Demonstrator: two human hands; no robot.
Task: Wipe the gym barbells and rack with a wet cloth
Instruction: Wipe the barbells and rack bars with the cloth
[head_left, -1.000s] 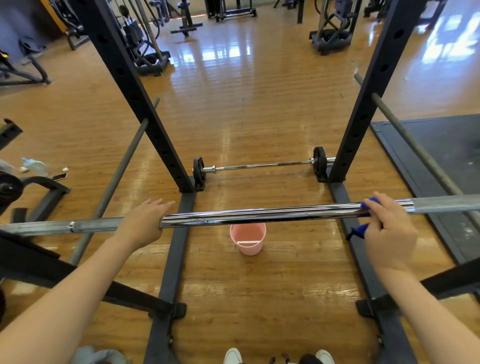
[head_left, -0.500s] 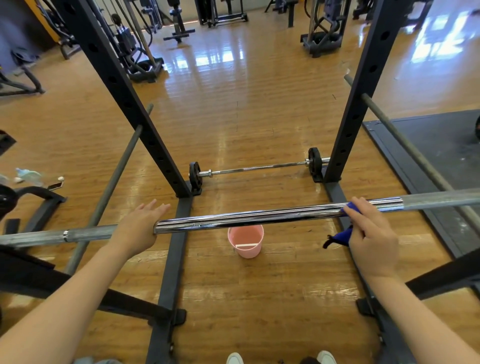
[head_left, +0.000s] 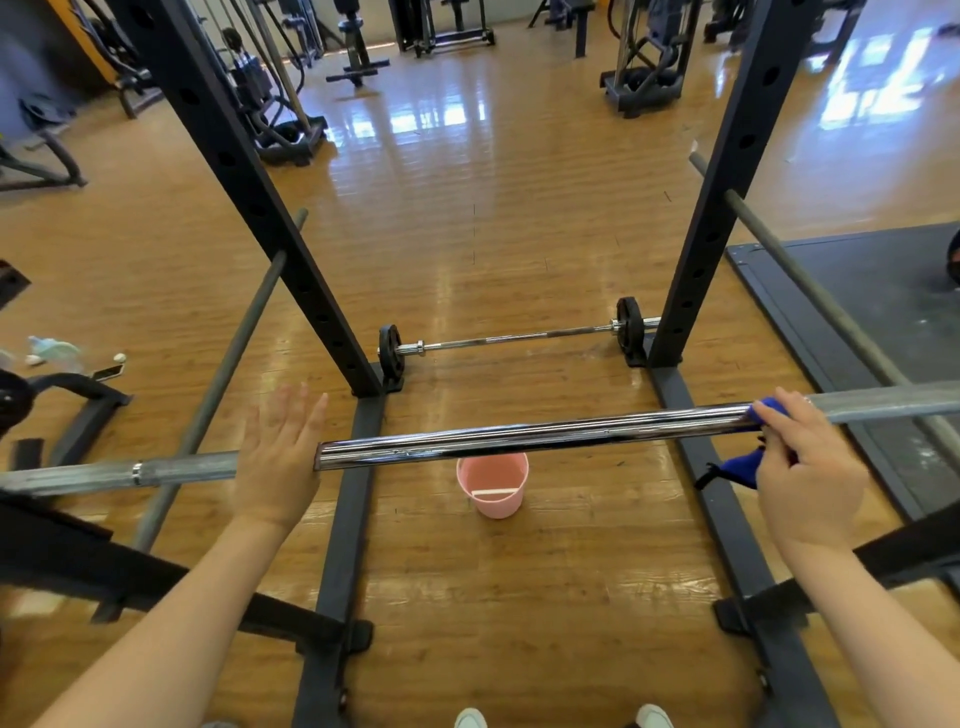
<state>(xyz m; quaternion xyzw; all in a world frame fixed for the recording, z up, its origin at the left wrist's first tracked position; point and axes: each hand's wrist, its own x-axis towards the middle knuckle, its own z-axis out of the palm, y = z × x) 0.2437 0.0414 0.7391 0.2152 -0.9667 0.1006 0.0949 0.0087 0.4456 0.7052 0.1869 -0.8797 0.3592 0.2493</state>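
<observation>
Head view. A chrome barbell crosses the middle of the frame from left to right, carried on the black rack. At centre right, the right hand curls its fingers over the bar and grips a blue cloth against it. At centre left, the left hand lies on the bar, fingers straight and spread, gripping nothing. A pink bucket stands on the wooden floor below the bar; a second barbell lies on the floor beyond it.
</observation>
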